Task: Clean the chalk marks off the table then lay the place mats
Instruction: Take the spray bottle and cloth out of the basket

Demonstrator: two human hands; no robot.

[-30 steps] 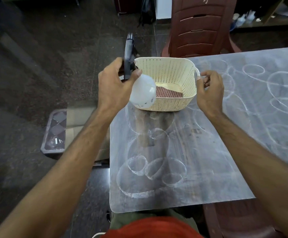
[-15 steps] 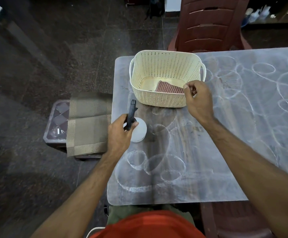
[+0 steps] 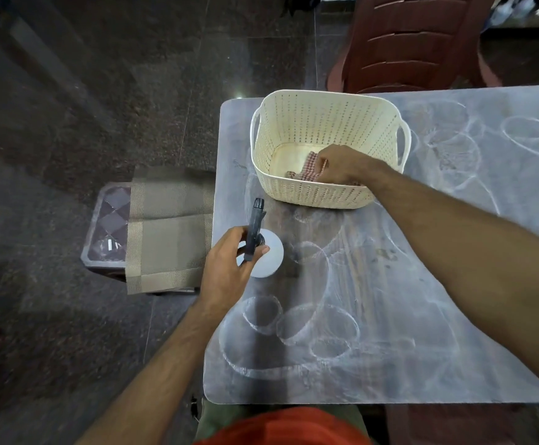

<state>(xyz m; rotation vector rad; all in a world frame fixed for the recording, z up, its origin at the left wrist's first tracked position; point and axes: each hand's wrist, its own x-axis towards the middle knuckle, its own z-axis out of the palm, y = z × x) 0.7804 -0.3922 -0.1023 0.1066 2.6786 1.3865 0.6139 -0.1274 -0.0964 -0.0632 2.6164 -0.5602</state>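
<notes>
L hand [image 3: 226, 268] is curled round the black trigger head of the spray bottle [image 3: 263, 252], thumb on one side & fingers on the other, bottle standing on the table [image 3: 406, 316] just in front of the basket [image 3: 319, 194]. R hand [image 3: 342, 165] reaches down inside the basket w/ fingers bent onto the checked cloth [image 3: 303, 175] on its floor; looks like a pinch but can't tell for sure. Chalk marks [image 3: 293, 329] loop over the tabletop in front & to the right of the basket, & the place mats [image 3: 168, 236] lie stacked on a low stool [image 3: 107, 226] left of it, off the table.
</notes>
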